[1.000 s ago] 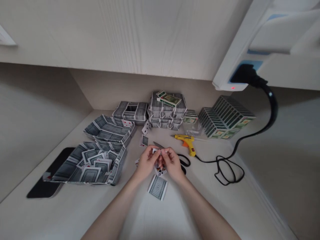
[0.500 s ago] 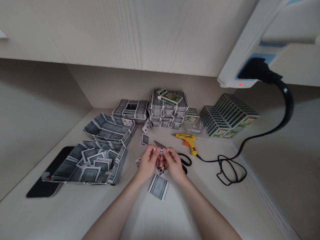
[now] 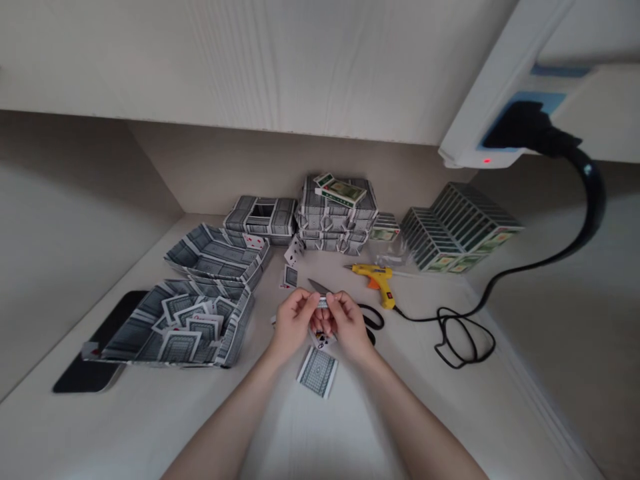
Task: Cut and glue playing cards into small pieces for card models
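Note:
Between my fingertips is a small playing card piece (image 3: 323, 303), its patterned back showing as a narrow strip. My left hand (image 3: 294, 321) pinches one end of it and my right hand (image 3: 347, 323) pinches the other. Much of the piece is hidden by my fingers. Under the hands lies a face-up playing card (image 3: 321, 341), partly covered. Closer to me a playing card (image 3: 318, 373) rests face down on the table. A pair of scissors (image 3: 371, 316) lies beneath my right hand, blade pointing away, black handles out to the right.
A yellow glue gun (image 3: 377, 279) lies right of the hands, its black cord (image 3: 463, 337) coiled beside it. At left are two open trays made of cards (image 3: 173, 350), (image 3: 215, 257), the nearer holding loose cards, over a dark phone (image 3: 90, 373). Card boxes (image 3: 335, 220) stand behind.
My hands hold nearly the same pose, both still pinching the card piece. The view has shifted slightly; nothing on the table has visibly moved.

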{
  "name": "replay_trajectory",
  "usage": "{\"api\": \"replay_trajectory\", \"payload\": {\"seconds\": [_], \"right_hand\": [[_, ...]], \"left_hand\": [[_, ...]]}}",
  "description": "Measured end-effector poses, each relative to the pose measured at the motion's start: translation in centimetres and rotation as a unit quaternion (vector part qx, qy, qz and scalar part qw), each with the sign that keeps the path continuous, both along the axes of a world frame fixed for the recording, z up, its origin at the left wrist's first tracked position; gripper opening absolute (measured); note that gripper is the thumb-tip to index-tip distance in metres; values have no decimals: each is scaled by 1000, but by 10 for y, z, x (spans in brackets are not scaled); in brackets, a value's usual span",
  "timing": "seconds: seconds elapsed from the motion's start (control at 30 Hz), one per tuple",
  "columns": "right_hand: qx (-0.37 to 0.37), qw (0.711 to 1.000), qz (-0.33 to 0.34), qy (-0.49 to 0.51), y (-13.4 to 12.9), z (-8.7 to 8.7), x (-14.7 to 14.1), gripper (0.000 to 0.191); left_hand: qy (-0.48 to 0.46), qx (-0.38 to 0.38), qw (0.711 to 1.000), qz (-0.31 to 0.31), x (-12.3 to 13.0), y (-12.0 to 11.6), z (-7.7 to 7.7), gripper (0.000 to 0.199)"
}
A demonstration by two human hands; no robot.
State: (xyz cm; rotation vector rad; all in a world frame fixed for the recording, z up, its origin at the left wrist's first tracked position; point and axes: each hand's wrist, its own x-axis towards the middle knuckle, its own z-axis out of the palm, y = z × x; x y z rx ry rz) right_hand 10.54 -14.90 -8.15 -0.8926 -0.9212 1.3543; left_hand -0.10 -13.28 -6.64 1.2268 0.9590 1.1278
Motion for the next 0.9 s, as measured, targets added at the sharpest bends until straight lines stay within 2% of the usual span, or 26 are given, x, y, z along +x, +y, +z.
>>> {"api": "replay_trajectory", "payload": {"seconds": [0.27, 0.57, 0.73, 0.9], "right_hand": [[-8, 1000, 5, 18, 0, 0, -1, 30], [-45, 999, -13, 2, 1, -3, 2, 34], [-27, 999, -23, -35, 1, -1, 5, 33], [-26, 1000, -13, -5, 1, 0, 6, 32]], "left_hand": [[23, 22, 999, 8, 0, -1, -3, 28], [102, 49, 994, 7, -6, 0, -10, 22], [78, 43, 996, -5, -4, 0, -7, 22], [37, 19, 999, -15, -3, 1, -5, 23]]}}
